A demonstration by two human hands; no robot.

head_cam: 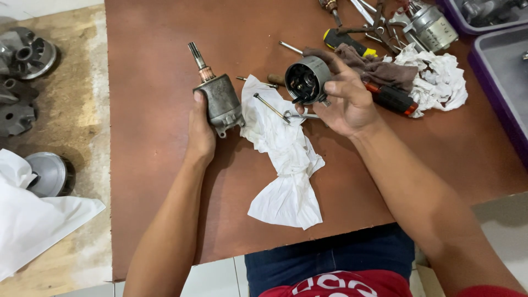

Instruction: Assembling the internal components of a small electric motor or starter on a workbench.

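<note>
Between the two hands a crumpled white rag point(286, 165) lies spread on the brown board point(165, 181), with a long bolt point(270, 108) resting on its upper edge and a small wrench point(301, 115) just under the right hand's grip. Behind the right hand point(346, 102) lie a brown cloth point(374, 69), a second white rag point(437, 80), a red-and-black screwdriver point(393, 98) and a yellow-and-black one point(346, 43), partly hidden by the fingers and the cloth. Farther beyond the right hand sit loose tools point(374, 19) and a silvery motor part point(432, 25); purple trays point(500, 60) stand off to its right. Well off to the left of the left hand, grey engine parts point(25, 55) rest on a worn wooden surface beside a white sheet point(33, 220). The left hand point(201, 129) is wrapped around the lower side of a grey motor body point(223, 102), thumb pressed on its near edge; the body stands tilted on the board, its shaft point(197, 56) pointing up and away from the grip. The right hand holds a round end cap point(307, 81) lifted off the board, fingers curled behind its rim and thumb on the right edge, the open face with dark inner parts turned toward the motor body, the two well apart.
</note>
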